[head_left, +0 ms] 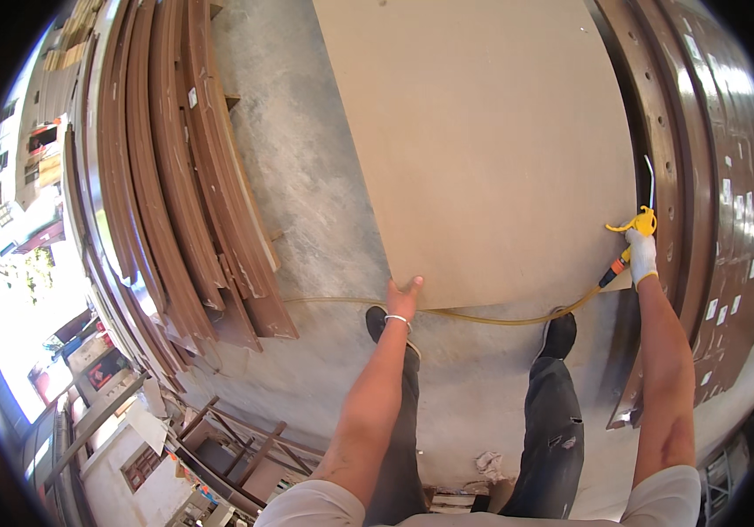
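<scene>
A large flat tan board (491, 149) stretches out in front of me. My left hand (402, 299), bare, grips its near left corner, with the thumb on the top face and the other fingers partly hidden at the edge. At the near right side, my right hand (643, 255) wears a white glove. It is closed around a yellow air blow gun (644, 222) whose thin nozzle points away from me. A yellow hose (508, 321) runs from the gun's black and orange connector, along the board's near edge, toward the left.
Long brown door-frame profiles (166, 158) lie stacked on the left. Brown glossy panels (728, 202) with small white labels stand on the right, close to my right arm. My feet are on the concrete floor (298, 176). A metal frame (236, 448) stands lower left.
</scene>
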Demonstrator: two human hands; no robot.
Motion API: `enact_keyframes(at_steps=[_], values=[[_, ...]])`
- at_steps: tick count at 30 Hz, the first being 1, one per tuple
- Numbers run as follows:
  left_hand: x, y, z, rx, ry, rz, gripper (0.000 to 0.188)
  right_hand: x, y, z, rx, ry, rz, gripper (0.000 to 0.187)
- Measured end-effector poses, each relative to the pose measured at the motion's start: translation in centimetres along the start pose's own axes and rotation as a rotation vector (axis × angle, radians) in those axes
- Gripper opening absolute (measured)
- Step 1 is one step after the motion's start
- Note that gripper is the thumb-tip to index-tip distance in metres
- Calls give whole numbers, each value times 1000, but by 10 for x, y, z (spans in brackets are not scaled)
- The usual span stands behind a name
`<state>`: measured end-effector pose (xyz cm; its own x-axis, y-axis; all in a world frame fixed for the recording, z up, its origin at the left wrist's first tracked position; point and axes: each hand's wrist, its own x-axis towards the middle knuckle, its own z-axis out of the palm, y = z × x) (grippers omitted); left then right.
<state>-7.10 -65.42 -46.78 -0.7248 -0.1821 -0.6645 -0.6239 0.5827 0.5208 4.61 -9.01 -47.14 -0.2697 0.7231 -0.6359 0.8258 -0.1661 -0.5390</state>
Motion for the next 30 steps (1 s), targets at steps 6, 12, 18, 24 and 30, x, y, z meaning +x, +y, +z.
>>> enact_keyframes(at_steps=[6,12,18,24,30], values=[[-21,0,2,90,23,-42,70,-1,13,-6,74,-84,-44,24],[-30,-22,9,-36,-34,-37,76,-7,27,-12,96,-84,16,22],[-28,-17,-4,-35,-64,-88,78,-17,24,-5,70,-60,32,23],[-27,-10,-14,2,-94,-64,79,-27,18,-5,79,-83,31,29],[-13,-33,-11,14,-160,-72,82,-15,39,-9,61,-87,51,30]])
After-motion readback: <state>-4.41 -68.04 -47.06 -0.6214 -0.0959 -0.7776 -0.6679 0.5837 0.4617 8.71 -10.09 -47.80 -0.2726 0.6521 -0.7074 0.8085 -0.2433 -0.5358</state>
